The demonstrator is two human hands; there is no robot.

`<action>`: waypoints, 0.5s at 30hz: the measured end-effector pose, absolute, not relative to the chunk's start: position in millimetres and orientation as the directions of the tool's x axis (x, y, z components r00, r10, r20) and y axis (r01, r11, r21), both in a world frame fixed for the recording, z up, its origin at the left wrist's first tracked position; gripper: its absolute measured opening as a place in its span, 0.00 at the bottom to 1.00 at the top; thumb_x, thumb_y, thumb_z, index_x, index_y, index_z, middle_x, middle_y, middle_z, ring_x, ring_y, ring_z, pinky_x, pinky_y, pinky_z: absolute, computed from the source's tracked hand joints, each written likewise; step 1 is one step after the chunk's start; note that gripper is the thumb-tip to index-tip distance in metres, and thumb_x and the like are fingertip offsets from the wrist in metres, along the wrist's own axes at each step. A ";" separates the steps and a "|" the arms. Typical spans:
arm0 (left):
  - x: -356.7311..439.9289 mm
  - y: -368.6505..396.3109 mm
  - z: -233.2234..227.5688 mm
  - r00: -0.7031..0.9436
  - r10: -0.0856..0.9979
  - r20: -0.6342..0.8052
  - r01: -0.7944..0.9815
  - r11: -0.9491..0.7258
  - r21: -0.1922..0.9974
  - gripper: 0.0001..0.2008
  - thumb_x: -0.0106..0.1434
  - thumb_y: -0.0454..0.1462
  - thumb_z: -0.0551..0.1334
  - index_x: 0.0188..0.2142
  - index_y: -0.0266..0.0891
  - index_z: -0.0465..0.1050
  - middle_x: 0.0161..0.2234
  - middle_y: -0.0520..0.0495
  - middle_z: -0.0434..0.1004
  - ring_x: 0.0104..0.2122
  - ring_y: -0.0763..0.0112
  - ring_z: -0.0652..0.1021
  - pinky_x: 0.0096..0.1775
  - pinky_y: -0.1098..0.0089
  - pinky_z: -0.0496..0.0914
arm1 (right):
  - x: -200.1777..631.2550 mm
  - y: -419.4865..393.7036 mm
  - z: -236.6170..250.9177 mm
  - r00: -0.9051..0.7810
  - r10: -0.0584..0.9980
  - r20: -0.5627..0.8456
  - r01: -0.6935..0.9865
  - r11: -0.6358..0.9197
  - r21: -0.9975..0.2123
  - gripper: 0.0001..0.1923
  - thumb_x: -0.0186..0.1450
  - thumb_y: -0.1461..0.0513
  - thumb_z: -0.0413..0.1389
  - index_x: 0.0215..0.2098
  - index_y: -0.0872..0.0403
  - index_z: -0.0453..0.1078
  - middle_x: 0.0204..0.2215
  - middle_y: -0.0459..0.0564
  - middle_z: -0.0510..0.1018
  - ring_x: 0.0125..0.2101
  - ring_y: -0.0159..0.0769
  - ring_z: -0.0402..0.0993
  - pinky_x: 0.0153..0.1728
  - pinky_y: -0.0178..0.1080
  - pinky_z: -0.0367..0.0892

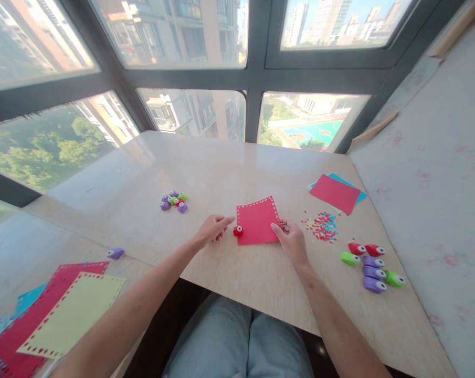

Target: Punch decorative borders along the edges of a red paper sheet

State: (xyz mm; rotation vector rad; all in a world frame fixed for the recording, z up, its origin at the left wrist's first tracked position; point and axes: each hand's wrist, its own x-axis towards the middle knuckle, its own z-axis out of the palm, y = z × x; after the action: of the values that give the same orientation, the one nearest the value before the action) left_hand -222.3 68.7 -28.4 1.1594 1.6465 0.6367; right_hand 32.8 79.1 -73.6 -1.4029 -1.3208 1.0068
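Note:
A sheet of red paper (pixel 257 223) lies in front of me, with small punched holes along its top, upper left and right edges. My right hand (pixel 293 240) grips its right edge, thumb on top and fingers curled underneath. A small red craft punch (pixel 238 231) with a white eye-like button sits at the paper's left edge. Just left of that punch is my left hand (pixel 214 229), its thumb side stretched toward the paper and the other fingers half curled. A gap shows between the hand and the punch, and nothing is visible in its fingers.
Red, blue and yellow confetti (pixel 324 227) lies right of the paper, below stacked colored sheets (pixel 335 193). Larger punches (pixel 374 273) stand at the right. Small punches (pixel 174 201) cluster at the left, with a lone purple punch (pixel 116 253) above hole-edged sheets (pixel 74 315). Windows border the table.

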 end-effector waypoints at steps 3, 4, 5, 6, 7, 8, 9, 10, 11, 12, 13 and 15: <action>-220.0 75.2 -21.8 0.032 0.859 -0.511 0.469 0.439 0.767 0.27 0.56 0.59 0.62 0.21 0.38 0.62 0.16 0.52 0.64 0.13 0.77 0.67 0.14 0.76 0.54 | 32.6 79.3 -75.1 0.077 0.996 0.034 0.225 0.016 -0.974 0.25 0.57 0.47 0.60 0.44 0.57 0.70 0.37 0.60 0.81 0.36 0.47 0.79 0.38 0.45 0.73; -219.2 76.7 -21.1 0.061 0.851 -0.522 0.484 0.432 0.761 0.27 0.55 0.59 0.62 0.22 0.38 0.63 0.16 0.52 0.64 0.13 0.77 0.67 0.14 0.77 0.54 | 32.6 79.5 -75.8 0.075 0.996 0.037 0.223 0.019 -0.975 0.25 0.57 0.47 0.59 0.44 0.57 0.70 0.37 0.60 0.81 0.37 0.47 0.79 0.38 0.45 0.73; -218.3 77.9 -20.8 0.088 0.843 -0.530 0.497 0.424 0.757 0.26 0.55 0.59 0.62 0.22 0.37 0.64 0.16 0.52 0.64 0.13 0.77 0.67 0.14 0.77 0.54 | 32.6 79.7 -76.5 0.073 0.996 0.040 0.222 0.023 -0.975 0.25 0.57 0.47 0.59 0.44 0.57 0.70 0.37 0.60 0.81 0.37 0.47 0.79 0.38 0.45 0.73; -217.6 78.8 -20.7 0.110 0.836 -0.537 0.509 0.417 0.753 0.26 0.55 0.58 0.62 0.21 0.37 0.65 0.16 0.52 0.65 0.13 0.77 0.67 0.14 0.77 0.55 | 32.6 79.8 -77.1 0.073 0.996 0.044 0.225 0.026 -0.974 0.25 0.58 0.47 0.59 0.44 0.57 0.70 0.37 0.60 0.81 0.37 0.47 0.79 0.39 0.45 0.73; -217.0 79.6 -20.7 0.129 0.830 -0.543 0.516 0.412 0.751 0.25 0.55 0.57 0.62 0.21 0.37 0.65 0.16 0.52 0.66 0.13 0.77 0.67 0.14 0.77 0.55 | 32.7 79.9 -77.6 0.074 0.996 0.045 0.230 0.027 -0.973 0.25 0.58 0.47 0.59 0.44 0.57 0.70 0.37 0.59 0.81 0.37 0.46 0.79 0.39 0.45 0.73; -216.5 80.1 -20.5 0.142 0.822 -0.551 0.518 0.412 0.749 0.24 0.56 0.56 0.62 0.21 0.37 0.65 0.17 0.51 0.67 0.14 0.76 0.69 0.15 0.77 0.56 | 32.6 80.0 -77.9 0.074 0.996 0.044 0.234 0.026 -0.972 0.25 0.58 0.47 0.59 0.44 0.56 0.70 0.37 0.59 0.81 0.37 0.46 0.79 0.39 0.45 0.73; -216.1 80.6 -20.1 0.150 0.815 -0.560 0.517 0.418 0.747 0.23 0.56 0.54 0.62 0.20 0.37 0.65 0.17 0.50 0.69 0.14 0.75 0.70 0.15 0.77 0.57 | 32.6 80.0 -77.9 0.074 0.996 0.041 0.236 0.022 -0.971 0.25 0.57 0.47 0.59 0.44 0.56 0.70 0.37 0.59 0.81 0.37 0.46 0.79 0.39 0.45 0.73; -215.9 81.0 -19.6 0.156 0.809 -0.567 0.516 0.423 0.745 0.22 0.56 0.53 0.62 0.20 0.37 0.65 0.18 0.49 0.70 0.15 0.74 0.72 0.15 0.77 0.57 | 32.5 79.9 -77.8 0.074 0.997 0.036 0.235 0.018 -0.972 0.25 0.57 0.47 0.59 0.44 0.57 0.70 0.37 0.59 0.81 0.37 0.46 0.79 0.39 0.45 0.73; -215.7 81.2 -18.8 0.162 0.803 -0.573 0.514 0.427 0.744 0.21 0.56 0.52 0.61 0.20 0.37 0.65 0.18 0.49 0.70 0.16 0.72 0.73 0.16 0.77 0.58 | 32.3 79.7 -77.5 0.074 0.997 0.032 0.232 0.014 -0.973 0.25 0.57 0.47 0.59 0.44 0.57 0.70 0.37 0.59 0.81 0.37 0.46 0.79 0.39 0.45 0.73; -215.6 81.4 -18.0 0.168 0.799 -0.577 0.515 0.428 0.743 0.20 0.56 0.51 0.62 0.20 0.37 0.65 0.18 0.49 0.71 0.17 0.71 0.74 0.16 0.76 0.58 | 32.1 79.5 -77.0 0.075 0.997 0.029 0.229 0.011 -0.973 0.25 0.57 0.47 0.59 0.44 0.57 0.70 0.37 0.60 0.81 0.37 0.47 0.79 0.39 0.45 0.73; -215.6 81.6 -17.3 0.171 0.797 -0.579 0.518 0.427 0.741 0.20 0.55 0.50 0.62 0.20 0.37 0.65 0.18 0.49 0.70 0.17 0.71 0.74 0.16 0.76 0.58 | 31.9 79.3 -76.3 0.076 0.997 0.027 0.225 0.009 -0.974 0.25 0.57 0.47 0.59 0.44 0.57 0.70 0.37 0.60 0.81 0.37 0.47 0.79 0.39 0.45 0.73; -215.8 81.8 -16.5 0.176 0.797 -0.578 0.523 0.422 0.741 0.19 0.54 0.50 0.63 0.20 0.38 0.65 0.17 0.50 0.69 0.16 0.72 0.73 0.16 0.77 0.58 | 31.4 78.8 -75.0 0.076 0.997 0.022 0.218 0.005 -0.976 0.26 0.57 0.47 0.59 0.44 0.57 0.70 0.37 0.60 0.81 0.37 0.47 0.79 0.39 0.45 0.73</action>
State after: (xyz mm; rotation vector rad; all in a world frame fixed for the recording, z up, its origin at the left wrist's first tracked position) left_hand -215.8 81.8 -16.5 1.2343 1.4851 0.2881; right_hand 31.4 78.8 -75.0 -1.3937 -1.3145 1.0291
